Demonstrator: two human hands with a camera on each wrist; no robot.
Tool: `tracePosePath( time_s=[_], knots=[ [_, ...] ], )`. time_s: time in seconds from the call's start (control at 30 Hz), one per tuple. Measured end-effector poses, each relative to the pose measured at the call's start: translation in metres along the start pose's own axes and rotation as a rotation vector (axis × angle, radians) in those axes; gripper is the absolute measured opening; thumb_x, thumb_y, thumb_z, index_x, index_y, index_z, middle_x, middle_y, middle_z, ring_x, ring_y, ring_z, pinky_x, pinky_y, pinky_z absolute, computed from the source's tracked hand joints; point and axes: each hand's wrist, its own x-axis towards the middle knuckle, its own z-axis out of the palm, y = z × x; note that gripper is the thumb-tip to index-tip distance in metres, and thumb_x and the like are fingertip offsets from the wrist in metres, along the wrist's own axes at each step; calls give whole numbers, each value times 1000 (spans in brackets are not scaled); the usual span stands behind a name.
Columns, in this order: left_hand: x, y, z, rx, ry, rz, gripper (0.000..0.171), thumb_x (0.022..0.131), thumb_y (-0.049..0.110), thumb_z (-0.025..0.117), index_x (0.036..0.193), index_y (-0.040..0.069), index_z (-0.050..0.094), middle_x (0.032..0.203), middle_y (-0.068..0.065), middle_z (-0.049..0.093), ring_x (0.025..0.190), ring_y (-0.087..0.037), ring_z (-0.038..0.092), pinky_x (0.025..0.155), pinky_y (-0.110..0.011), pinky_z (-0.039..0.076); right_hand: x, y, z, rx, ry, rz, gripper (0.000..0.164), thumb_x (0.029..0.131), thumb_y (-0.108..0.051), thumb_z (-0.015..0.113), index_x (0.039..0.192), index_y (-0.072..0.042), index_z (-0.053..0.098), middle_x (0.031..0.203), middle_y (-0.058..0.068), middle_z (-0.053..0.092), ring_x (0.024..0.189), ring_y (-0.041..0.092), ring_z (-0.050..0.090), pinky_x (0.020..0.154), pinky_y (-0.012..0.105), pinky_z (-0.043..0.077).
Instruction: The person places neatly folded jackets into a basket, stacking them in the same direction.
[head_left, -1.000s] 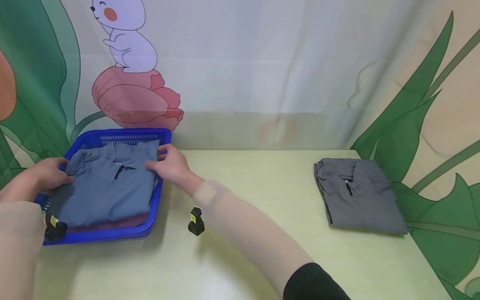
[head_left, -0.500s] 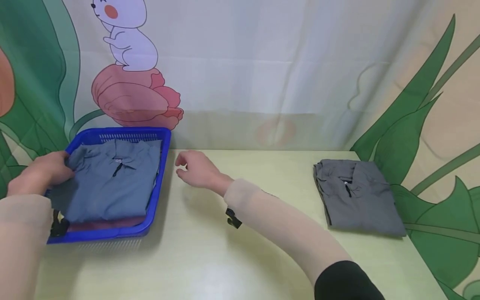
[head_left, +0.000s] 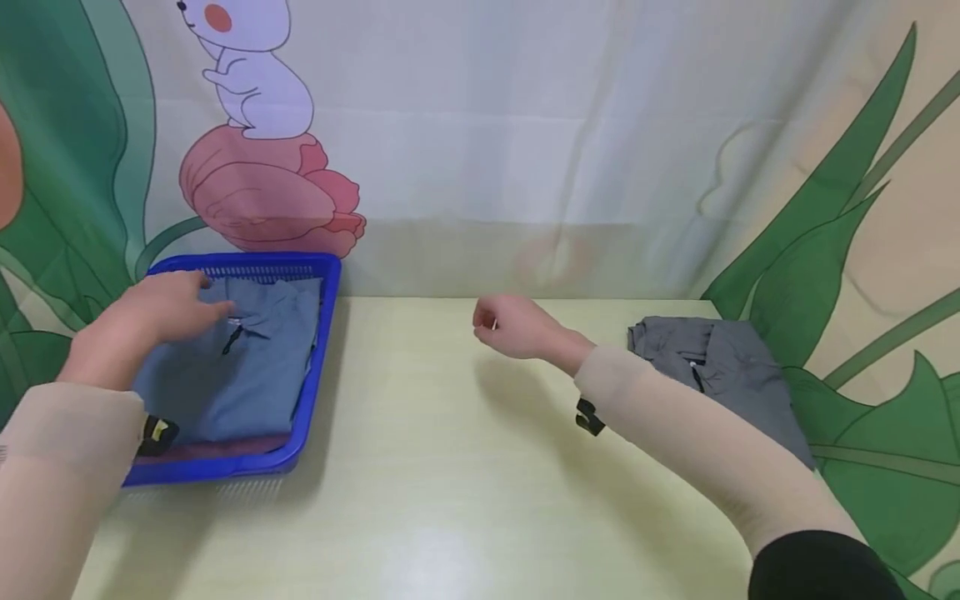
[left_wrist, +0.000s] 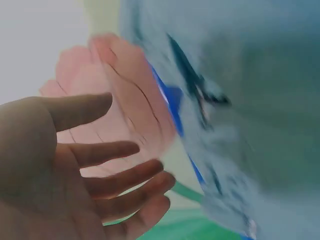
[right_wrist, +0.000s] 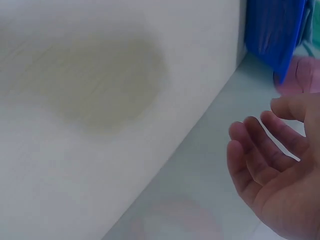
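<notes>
A folded blue-grey shirt point(head_left: 262, 367) with a dark zip pull lies in a blue plastic basket point(head_left: 300, 442) on the left. Over the shirt's left part hovers my left hand point(head_left: 153, 312); the left wrist view shows its fingers point(left_wrist: 125, 180) spread loosely, holding nothing. My right hand point(head_left: 517, 325) is above the middle of the table, its fingers loosely curled with nothing in them, as the right wrist view confirms. A folded dark grey shirt point(head_left: 735, 375) lies at the right, partly hidden behind my right forearm.
Under the blue-grey shirt shows the edge of a reddish folded cloth point(head_left: 225, 448). The pale table point(head_left: 420, 467) meets a printed curtain point(head_left: 465, 167) at its back edge. The basket stands close to that curtain.
My right hand has let go of the blue-grey shirt and moved right across the table. The left hand has lifted off the basket's left side and shifted right over the shirt.
</notes>
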Motion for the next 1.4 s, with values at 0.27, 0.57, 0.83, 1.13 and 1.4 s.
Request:
tracePosePath(
  time_s=[0.27,0.57,0.83,1.13,1.4],
  knots=[
    [2,50,19,-40,-30,108,66,106,36,53,143,-17,42,142,-41,45,123,-56,50,98,-70,42,-47,46,-10,62,21,67,11,101,-16,63,105,-8,69,94,2,68,79,18,63,75,37,53],
    [-12,81,38,-40,-66,181,65,106,37,56,145,-14,44,137,-35,54,123,-51,52,97,-67,45,-90,71,-21,198,65,209,22,103,-21,62,116,-6,70,109,7,68,96,26,66,81,43,54],
    [-19,105,49,-95,-92,248,61,105,38,56,140,-12,51,108,-21,64,94,-33,59,81,-51,51,-127,98,-44,262,-24,356,37,106,-30,58,131,-3,61,129,17,60,117,33,59,93,48,51],
    [-25,128,61,-126,-85,329,60,105,38,56,143,-8,52,135,-27,60,125,-44,56,100,-60,46,-161,127,-66,257,-36,448,47,107,-31,56,140,3,52,140,29,52,127,44,52,99,58,47],
    [-31,146,76,-136,-109,375,56,104,38,59,141,-4,56,130,-23,62,120,-39,59,97,-55,48,-193,168,-83,130,56,604,68,105,-29,57,150,15,32,147,41,34,131,57,39,99,65,41]
  ],
)
